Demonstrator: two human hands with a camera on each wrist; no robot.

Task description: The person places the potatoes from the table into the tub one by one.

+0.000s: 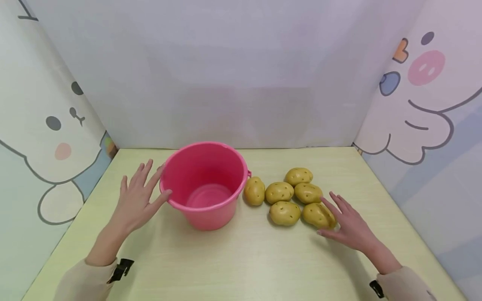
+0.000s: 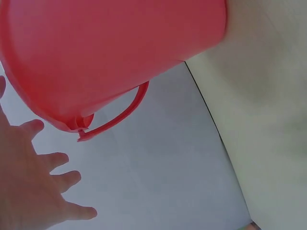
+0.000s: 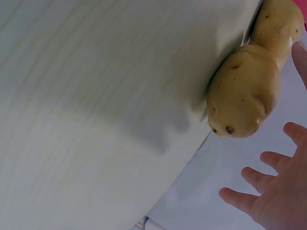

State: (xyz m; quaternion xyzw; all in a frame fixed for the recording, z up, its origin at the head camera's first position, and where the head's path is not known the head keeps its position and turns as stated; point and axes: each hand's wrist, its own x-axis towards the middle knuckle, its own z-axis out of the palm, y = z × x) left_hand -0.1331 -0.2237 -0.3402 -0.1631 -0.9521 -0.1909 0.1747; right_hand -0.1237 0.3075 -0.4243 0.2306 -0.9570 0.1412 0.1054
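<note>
A pink bucket stands upright on the table, left of the middle, and its inside looks bare. My left hand is spread at the bucket's left rim; whether it touches the rim I cannot tell. In the left wrist view the bucket's handle hangs beyond those spread fingers. Several potatoes lie in a group right of the bucket, the leftmost potato close beside it. My right hand, fingers apart, hovers at the nearest right potato and holds nothing. That potato also shows in the right wrist view.
The pale wooden table ends at a plain back wall. Side panels with cartoon animals, such as a pig on the right, flank the table. Dark straps sit at the sleeves.
</note>
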